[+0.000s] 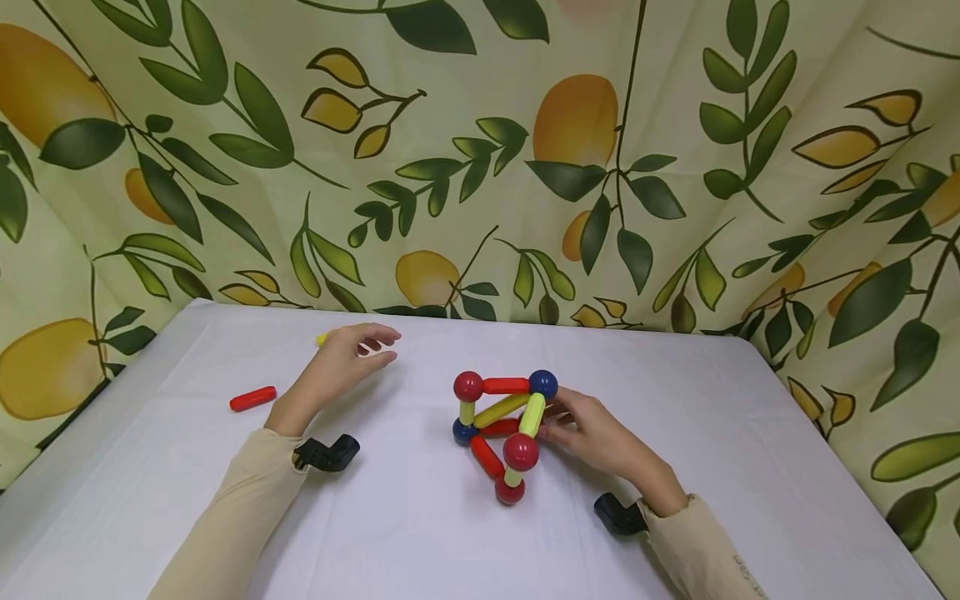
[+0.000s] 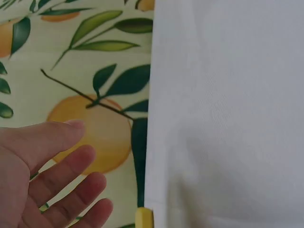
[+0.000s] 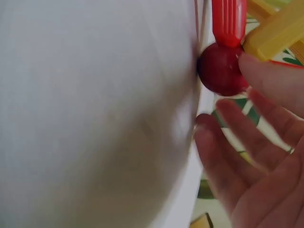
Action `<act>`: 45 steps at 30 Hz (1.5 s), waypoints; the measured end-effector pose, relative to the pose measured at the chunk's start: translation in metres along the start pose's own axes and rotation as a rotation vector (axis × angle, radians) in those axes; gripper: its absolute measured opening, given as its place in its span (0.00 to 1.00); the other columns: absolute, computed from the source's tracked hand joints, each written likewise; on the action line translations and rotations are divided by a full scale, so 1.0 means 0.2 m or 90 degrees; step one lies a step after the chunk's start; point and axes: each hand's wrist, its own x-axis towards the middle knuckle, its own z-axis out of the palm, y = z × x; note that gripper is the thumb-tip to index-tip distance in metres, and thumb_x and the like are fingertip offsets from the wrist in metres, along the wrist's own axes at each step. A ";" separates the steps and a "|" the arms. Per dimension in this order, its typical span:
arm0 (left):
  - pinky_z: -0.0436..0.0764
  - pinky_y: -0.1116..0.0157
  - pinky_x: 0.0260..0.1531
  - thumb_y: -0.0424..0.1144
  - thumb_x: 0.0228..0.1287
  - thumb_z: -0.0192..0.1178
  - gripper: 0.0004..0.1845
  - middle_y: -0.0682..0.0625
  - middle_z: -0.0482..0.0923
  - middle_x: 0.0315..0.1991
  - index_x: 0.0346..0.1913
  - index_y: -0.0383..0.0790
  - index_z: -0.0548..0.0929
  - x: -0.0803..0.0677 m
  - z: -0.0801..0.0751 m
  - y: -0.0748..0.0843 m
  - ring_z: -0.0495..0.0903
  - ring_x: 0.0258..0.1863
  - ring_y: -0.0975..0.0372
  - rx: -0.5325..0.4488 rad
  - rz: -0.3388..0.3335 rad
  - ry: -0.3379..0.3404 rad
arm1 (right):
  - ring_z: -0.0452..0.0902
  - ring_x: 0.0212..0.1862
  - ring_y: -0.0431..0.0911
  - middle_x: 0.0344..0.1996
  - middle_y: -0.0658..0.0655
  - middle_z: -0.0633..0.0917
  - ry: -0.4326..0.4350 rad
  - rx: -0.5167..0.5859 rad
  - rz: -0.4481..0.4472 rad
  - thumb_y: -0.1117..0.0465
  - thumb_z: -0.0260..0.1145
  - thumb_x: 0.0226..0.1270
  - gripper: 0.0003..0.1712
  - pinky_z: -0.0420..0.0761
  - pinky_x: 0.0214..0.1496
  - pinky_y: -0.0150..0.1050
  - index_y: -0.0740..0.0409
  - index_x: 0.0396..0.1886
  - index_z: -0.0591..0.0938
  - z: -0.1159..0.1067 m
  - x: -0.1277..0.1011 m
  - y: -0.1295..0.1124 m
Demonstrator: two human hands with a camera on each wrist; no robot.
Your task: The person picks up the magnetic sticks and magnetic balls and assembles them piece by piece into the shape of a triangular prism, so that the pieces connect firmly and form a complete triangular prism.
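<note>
A frame of magnetic rods and balls stands on the table, with red balls (image 1: 521,451), blue balls (image 1: 543,383), red rods (image 1: 506,386) and yellow or yellow-green rods (image 1: 532,415). My right hand (image 1: 596,433) is at its right rear side. The right wrist view shows the thumb against a dark red ball (image 3: 221,71) that has a red rod attached, while the other fingers are loosely spread below. My left hand (image 1: 348,358) hovers over the table left of the frame, fingers relaxed, holding nothing. Part of a yellow rod (image 1: 322,339) shows behind that hand.
A loose red rod (image 1: 252,398) lies left of my left forearm. White cloth covers the table (image 1: 405,517). A curtain (image 1: 480,208) printed with fruit and leaves hangs along the back edge. Each wrist carries a black camera mount (image 1: 327,454).
</note>
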 end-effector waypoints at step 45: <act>0.52 0.37 0.71 0.34 0.67 0.59 0.26 0.29 0.58 0.73 0.67 0.32 0.71 -0.02 -0.05 -0.25 0.53 0.74 0.35 0.083 -0.118 -0.005 | 0.82 0.33 0.38 0.39 0.56 0.88 -0.344 0.178 -0.019 0.62 0.73 0.61 0.18 0.83 0.41 0.32 0.57 0.52 0.84 0.00 -0.05 -0.09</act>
